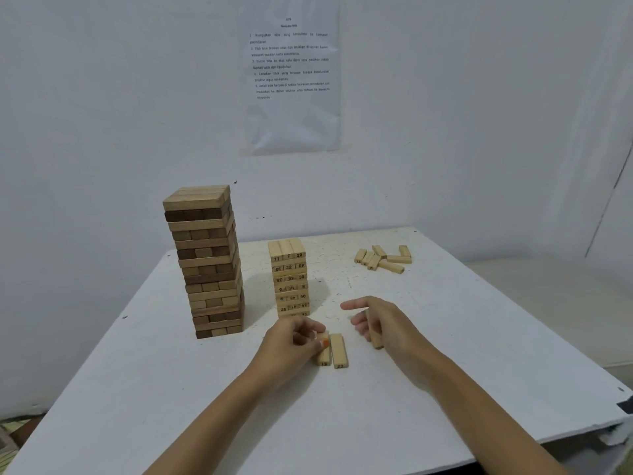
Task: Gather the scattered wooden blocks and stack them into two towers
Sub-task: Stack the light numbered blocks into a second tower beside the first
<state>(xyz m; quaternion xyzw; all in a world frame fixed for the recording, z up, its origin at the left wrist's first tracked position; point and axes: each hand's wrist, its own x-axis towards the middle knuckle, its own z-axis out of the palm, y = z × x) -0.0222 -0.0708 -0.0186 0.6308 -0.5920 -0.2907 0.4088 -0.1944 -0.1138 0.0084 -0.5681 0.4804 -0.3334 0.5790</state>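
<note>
A tall tower of plain brown and tan blocks (pixel 209 262) stands at the left of the white table (pixel 479 337). Beside it rises a shorter tower of pale numbered blocks (pixel 289 279). Just in front of that tower, two pale blocks lie side by side: my left hand (pixel 294 341) pinches the left block (pixel 324 354), and the right block (pixel 339 351) lies free against it. My right hand (pixel 380 320) holds another pale block (pixel 375 335) upright in its curled fingers, index finger stretched toward the short tower.
Several loose pale blocks (pixel 383 258) lie in a small heap at the table's far right. A printed sheet (pixel 294 73) hangs on the wall behind. The table's right edge and front corner are close to my right forearm.
</note>
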